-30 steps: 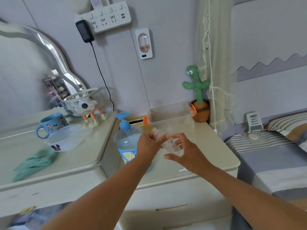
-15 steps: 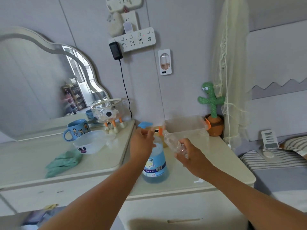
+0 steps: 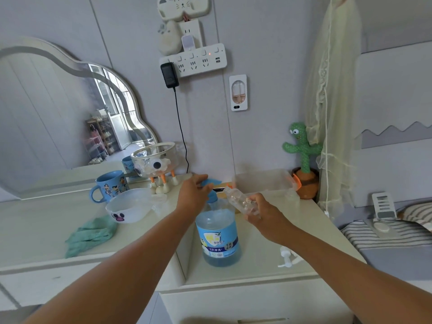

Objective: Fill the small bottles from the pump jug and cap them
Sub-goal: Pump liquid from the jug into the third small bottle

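We see the left hand (image 3: 194, 192) lying on the jug (image 3: 218, 237) at its blue pump head (image 3: 214, 182), fingers fairly straight | right hand (image 3: 265, 215) clamped round a small clear bottle (image 3: 238, 201), tilted, mouth near the spout | jug upright on the cabinet top (image 3: 261, 270) | white cap (image 3: 286, 258) lying nearby

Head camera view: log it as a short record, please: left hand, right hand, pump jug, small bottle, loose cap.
pump jug: upright on the cabinet, blue liquid inside
left hand: rests on the jug's pump
right hand: grips the small bottle
small bottle: clear, tilted, uncapped, neck toward the pump
loose cap: white, lying on the cabinet right of the jug
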`<state>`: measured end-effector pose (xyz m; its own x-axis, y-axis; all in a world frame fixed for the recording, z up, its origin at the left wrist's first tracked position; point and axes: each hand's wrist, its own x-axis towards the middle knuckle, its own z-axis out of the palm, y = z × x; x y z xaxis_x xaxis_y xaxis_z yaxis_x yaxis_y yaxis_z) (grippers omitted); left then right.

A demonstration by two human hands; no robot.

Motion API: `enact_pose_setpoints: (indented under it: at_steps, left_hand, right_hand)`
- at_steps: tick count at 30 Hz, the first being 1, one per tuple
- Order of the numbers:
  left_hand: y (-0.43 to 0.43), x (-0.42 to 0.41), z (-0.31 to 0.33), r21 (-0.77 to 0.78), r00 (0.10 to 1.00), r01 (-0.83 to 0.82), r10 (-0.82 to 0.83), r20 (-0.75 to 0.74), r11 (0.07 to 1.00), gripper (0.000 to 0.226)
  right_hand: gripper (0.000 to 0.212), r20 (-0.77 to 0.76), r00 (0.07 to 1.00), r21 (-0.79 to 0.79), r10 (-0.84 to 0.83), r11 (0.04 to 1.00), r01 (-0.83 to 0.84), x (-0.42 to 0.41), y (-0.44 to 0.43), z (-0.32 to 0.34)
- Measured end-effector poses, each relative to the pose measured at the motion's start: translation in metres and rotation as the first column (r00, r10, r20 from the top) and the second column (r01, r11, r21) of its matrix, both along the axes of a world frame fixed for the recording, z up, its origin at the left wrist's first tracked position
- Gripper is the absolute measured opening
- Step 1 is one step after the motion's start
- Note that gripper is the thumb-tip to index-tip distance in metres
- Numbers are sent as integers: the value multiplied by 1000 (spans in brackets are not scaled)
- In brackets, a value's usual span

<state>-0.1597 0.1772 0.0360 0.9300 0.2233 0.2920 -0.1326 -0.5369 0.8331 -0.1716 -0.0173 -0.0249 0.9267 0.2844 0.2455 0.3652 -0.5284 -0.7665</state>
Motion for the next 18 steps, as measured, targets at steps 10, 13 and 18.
enact_pose_setpoints:
  at_steps: [10,13,18]
  left_hand:
    - [16,12,2,-30,997,66,-68,-37,997,38]
    - [19,17,3,-44,995,81,-83,-52,996,34]
    - [24,21,8,-42,989,121,-124,-81,992,36]
  right_hand:
    - [39,21,1000,-42,-3,999,4,20,5,19]
    - [40,57,998,-63,-7,998,10,23,3,21]
    - [39,96,995,-96,9,995,0,30,-1,26]
